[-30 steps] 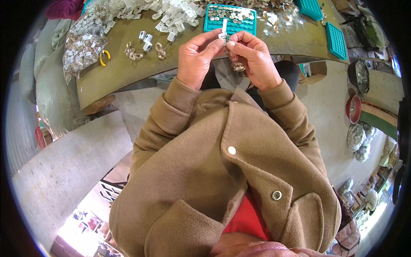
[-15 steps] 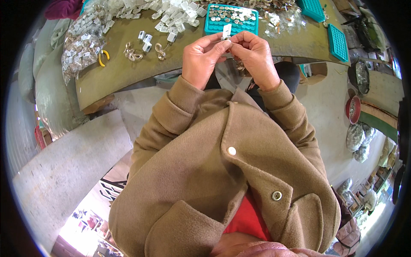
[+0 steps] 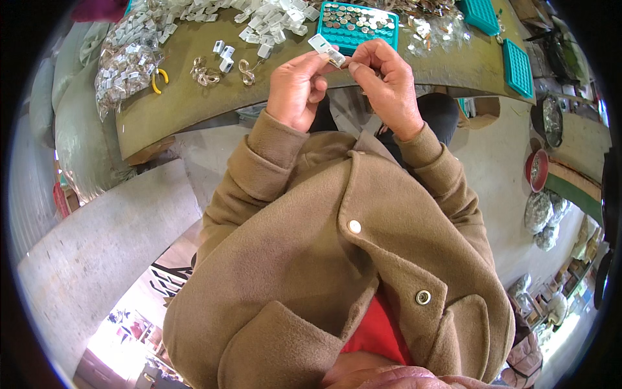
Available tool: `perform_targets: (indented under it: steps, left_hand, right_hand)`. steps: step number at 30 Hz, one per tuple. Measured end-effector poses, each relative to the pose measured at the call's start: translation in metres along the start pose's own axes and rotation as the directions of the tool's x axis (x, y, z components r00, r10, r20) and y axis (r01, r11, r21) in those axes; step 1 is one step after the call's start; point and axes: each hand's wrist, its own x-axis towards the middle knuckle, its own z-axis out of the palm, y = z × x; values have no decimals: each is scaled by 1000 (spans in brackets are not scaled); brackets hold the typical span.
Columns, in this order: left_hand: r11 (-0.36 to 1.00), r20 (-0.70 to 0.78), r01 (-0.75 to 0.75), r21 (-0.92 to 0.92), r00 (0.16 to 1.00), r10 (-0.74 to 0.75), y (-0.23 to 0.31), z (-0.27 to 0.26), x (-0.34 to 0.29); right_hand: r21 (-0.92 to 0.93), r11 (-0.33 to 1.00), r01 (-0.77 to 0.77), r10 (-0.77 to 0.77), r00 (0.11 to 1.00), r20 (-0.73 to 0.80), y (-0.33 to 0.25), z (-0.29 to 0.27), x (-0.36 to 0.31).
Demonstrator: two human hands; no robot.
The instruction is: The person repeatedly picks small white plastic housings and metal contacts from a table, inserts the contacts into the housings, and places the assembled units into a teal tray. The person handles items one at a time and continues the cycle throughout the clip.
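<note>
Small white plastic clip (image 3: 322,47), pinched by left hand (image 3: 297,89) and right hand (image 3: 387,83) fingertips, could slip toward the teal plastic sorting tray (image 3: 357,24) at twelve o'clock.

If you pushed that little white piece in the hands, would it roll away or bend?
Probably neither. The white piece looks flat and boxy, so it would likely slide, not roll. It keeps its shape pinched between the left hand and right hand, so it seems stiff. Being tiny, it is likely light and easy to drop.
</note>
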Motion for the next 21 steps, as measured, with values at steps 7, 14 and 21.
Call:
perform_targets:
  steps: [7, 14, 21]
  left_hand:
    - [844, 197, 284, -455, 956, -216, 0, -12, 4]
    - [788, 224, 344, -511, 938, -264, -1, -14, 12]
    - [990, 43, 36, 136, 998, -42, 2, -13, 10]
  right_hand:
    - [67, 996, -54, 56, 998, -26, 0, 1, 0]
    - [-259, 965, 49, -58, 998, -28, 0, -5, -2]
    - [-474, 880, 39, -131, 978, -162, 2, -32, 19]
